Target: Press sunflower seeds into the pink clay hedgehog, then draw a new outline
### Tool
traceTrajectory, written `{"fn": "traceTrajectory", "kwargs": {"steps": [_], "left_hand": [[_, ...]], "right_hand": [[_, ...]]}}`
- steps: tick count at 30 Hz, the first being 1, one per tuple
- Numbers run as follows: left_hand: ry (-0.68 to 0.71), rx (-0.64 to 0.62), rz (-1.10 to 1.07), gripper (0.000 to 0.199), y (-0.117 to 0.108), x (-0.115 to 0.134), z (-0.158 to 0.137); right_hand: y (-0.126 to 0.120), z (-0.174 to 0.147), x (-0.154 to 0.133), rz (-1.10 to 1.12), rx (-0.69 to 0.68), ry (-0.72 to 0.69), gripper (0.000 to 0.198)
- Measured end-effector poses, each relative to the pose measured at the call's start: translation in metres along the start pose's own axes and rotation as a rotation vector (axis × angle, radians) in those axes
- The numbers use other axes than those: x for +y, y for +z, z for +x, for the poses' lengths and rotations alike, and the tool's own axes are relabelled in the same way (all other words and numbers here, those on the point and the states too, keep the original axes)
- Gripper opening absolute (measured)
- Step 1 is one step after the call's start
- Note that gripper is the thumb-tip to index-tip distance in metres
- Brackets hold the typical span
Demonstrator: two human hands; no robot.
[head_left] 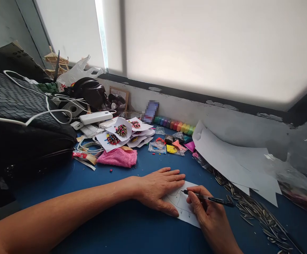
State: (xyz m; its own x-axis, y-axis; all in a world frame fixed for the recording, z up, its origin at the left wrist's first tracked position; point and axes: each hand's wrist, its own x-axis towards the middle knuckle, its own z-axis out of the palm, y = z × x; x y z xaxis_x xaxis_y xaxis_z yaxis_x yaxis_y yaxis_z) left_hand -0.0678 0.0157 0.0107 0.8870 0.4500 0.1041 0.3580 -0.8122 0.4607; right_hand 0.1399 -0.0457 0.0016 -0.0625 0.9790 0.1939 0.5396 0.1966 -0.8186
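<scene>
A small sheet of white paper [187,219] lies on the blue table, carrying a line drawing in dark ink. My left hand [164,188] rests flat across its left part, fingers outstretched and thumb apart, covering some of the drawing. In my right hand [213,215] a black pen [211,199] is gripped between thumb and fingers. The pen's tip is at the drawing's upper part, at or just above the paper; I cannot tell if it touches.
Sunflower seeds [248,204] and large white sheets [229,158] lie to the right. Clay packets [171,149], decorated paper pieces [113,139] and a pink cloth [118,157] sit behind my hands. A black bag [31,130] with white cables stands left; a phone [151,112] leans at the wall.
</scene>
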Motion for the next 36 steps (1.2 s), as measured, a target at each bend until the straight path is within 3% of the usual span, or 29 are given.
{"fn": "traceTrajectory", "kwargs": {"steps": [36], "left_hand": [[-0.005,0.000,-0.024,0.080,-0.0012,0.0017,-0.0005]], "right_hand": [[-0.0007,0.0006,-0.0057,-0.013,-0.058,-0.023,0.033]]}}
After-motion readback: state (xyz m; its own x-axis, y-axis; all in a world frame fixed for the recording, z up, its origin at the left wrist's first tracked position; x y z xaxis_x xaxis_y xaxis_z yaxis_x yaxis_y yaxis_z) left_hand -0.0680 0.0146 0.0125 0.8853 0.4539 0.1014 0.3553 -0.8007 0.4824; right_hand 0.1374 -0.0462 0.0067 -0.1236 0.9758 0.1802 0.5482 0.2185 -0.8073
